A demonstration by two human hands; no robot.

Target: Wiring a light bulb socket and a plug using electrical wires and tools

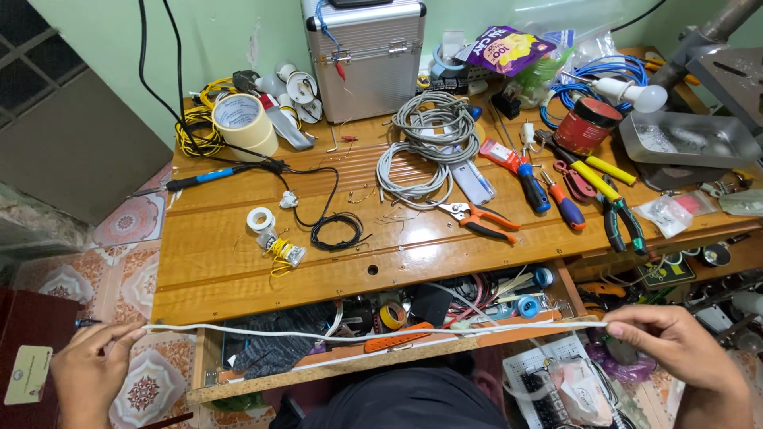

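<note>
Wooden workbench point(238, 262) against a pale green wall, crowded with tools: grey cable coil point(421, 135), roll of masking tape point(242, 121), orange-handled cutters point(477, 218), blue-handled soldering iron point(211, 176), aluminium case point(366, 56) at the back. Below the front edge, an open drawer point(381, 318) full of odds and ends. Stretched taut across in front of that drawer, a white wire point(358, 334). Left hand point(91, 369) low at the left, fingertips pinching one end; right hand point(675, 342) at the right, thumb and forefinger pinching the other.
</note>
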